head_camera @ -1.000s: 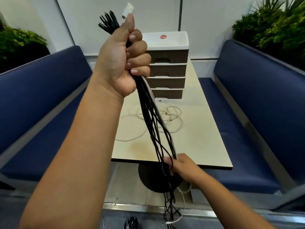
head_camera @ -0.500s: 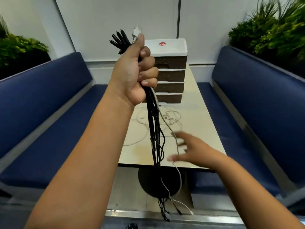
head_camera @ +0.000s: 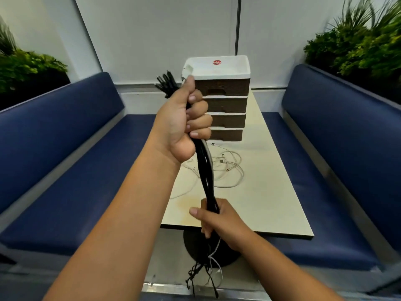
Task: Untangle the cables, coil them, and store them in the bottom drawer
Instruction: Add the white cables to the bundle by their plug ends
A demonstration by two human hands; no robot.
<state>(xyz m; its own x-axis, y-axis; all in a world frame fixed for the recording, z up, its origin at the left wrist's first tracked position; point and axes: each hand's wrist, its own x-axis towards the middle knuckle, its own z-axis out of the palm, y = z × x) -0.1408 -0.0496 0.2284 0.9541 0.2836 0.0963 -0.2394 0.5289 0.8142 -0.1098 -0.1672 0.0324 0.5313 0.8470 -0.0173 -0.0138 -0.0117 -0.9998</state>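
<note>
Cream table [head_camera: 271,192] between blue benches [head_camera: 65,148], white wall [head_camera: 152,29] behind.

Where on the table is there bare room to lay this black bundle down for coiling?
Bare tabletop runs between the loose white cables and the near edge, widest toward the right bench. It is crowded mid-table, where white cables sprawl in front of the drawer unit. Both hands grip the black cable bundle.
</note>
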